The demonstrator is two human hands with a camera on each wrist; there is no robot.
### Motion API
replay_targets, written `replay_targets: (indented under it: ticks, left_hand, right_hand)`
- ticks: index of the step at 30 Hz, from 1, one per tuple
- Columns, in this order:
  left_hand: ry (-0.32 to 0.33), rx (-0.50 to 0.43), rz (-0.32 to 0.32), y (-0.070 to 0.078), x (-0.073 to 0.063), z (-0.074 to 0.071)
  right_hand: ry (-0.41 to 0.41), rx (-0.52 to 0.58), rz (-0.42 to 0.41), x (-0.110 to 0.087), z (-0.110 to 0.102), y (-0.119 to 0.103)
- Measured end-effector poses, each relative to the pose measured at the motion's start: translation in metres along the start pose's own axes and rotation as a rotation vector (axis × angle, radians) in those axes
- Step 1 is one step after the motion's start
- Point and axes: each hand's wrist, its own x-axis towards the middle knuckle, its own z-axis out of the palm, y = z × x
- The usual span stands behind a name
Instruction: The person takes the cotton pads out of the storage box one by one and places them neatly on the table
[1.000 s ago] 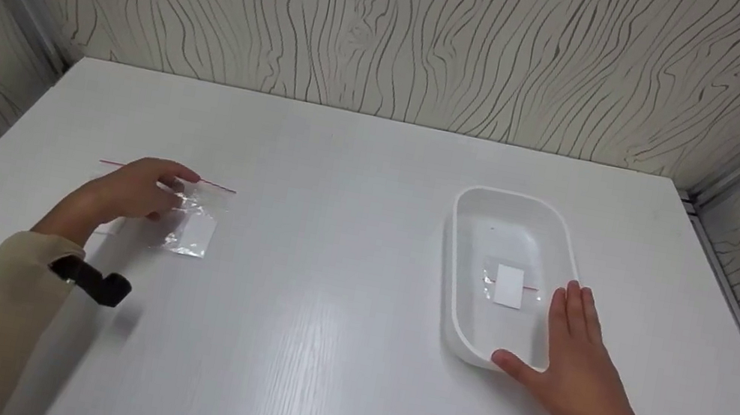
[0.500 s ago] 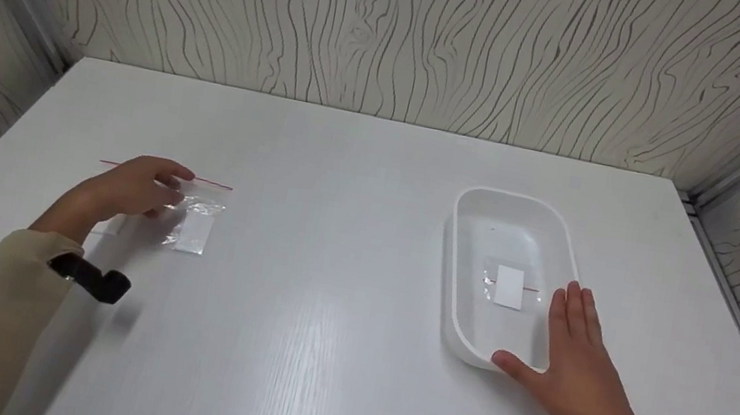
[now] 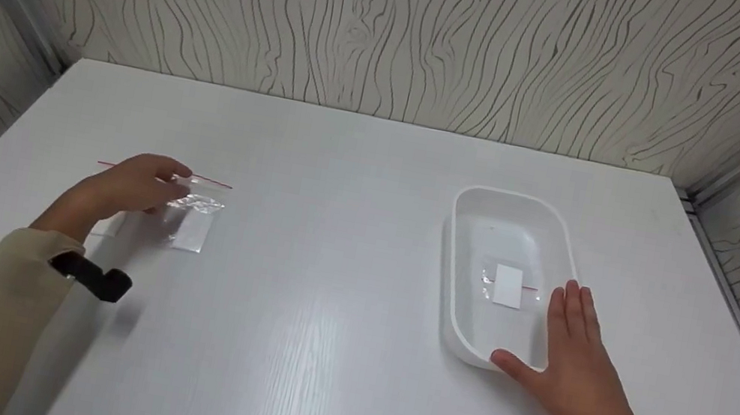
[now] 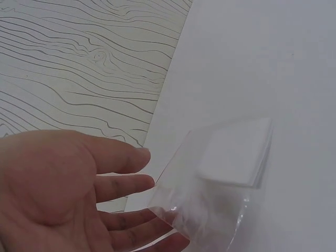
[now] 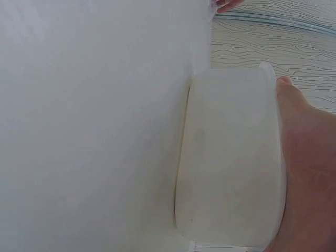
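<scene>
head view: l hand [image 3: 134, 185] is loosely parted, thumb off the index, fingertips touching a clear zip bag [image 3: 199, 209] over the l side of the white table [image 3: 332, 246]. bag's crinkly n shiny w/ a red line along the edge n a white insert [image 3: 191, 231], can't tell if it's printed tbh. r hand [image 3: 578, 366] is spread wide, straight fingers n thumb on the white tub [image 3: 502, 235], which has a 2nd bag [image 3: 509, 287] inside.

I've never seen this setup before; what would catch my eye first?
Probably the white tray, right of centre in the head view, with the right hand touching its near right corner and a white rectangle inside. Next, the left hand at a clear bag on the left. Behind the table, wavy-lined walls fill the top.
</scene>
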Motion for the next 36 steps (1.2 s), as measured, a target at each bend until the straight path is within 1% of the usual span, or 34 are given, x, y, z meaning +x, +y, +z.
replay_targets:
  ticks: [6,15,21,29,36]
  left_hand:
    - [-0.008,-0.004,-0.001,0.003,-0.001,-0.002]
    - [-0.006,-0.007,-0.029,0.003,0.002,-0.003]
    - [-0.003,-0.02,-0.001,0.003,0.002,-0.007]
    - [-0.006,-0.057,0.036,0.005,-0.006,-0.017]
    - [0.018,-0.038,0.044,0.006,-0.014,-0.026]
  right_hand:
    - [-0.001,0.002,0.004,0.0,0.0,0.0]
    - [-0.006,0.015,0.005,0.0,0.0,0.0]
    - [-0.01,0.016,0.009,0.0,0.0,-0.001]
    - [-0.002,0.016,0.007,-0.001,-0.001,-0.002]
    - [-0.005,0.007,0.011,-0.001,-0.002,-0.002]
